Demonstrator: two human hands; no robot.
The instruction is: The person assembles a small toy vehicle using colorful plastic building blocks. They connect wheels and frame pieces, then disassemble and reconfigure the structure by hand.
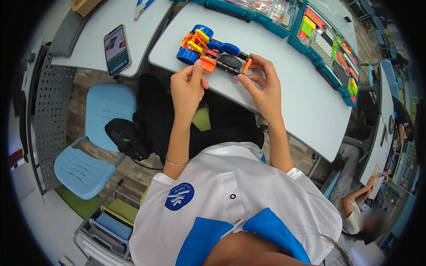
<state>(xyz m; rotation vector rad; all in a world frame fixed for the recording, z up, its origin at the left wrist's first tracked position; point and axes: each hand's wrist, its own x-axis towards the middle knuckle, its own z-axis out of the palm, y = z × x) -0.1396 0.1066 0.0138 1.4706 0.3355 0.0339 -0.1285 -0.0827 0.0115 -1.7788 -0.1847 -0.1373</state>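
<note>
1. Orange, blue and black plastic toy vehicle built from snap-together parts (213, 52): lies on the near part of the pale grey table (288, 102), long axis running left to right, blue wheels at its left end.
2. Left hand (188, 86): thumb and fingertips pinch the orange piece on the model's near edge; grasping, not clenched.
3. Right hand (264, 86): fingers curl round the model's right end by an orange bracket, steadying it.
4. Step judged in hand: fitting or pressing a part onto the chassis. The next move likely calls for firm, aligned pressure while the other hand braces the frame.
5. Teal compartmented parts cases (328, 44): open, on the table's far and right side.
6. Smartphone with lit screen (116, 49): on the neighbouring table to the left.
</note>
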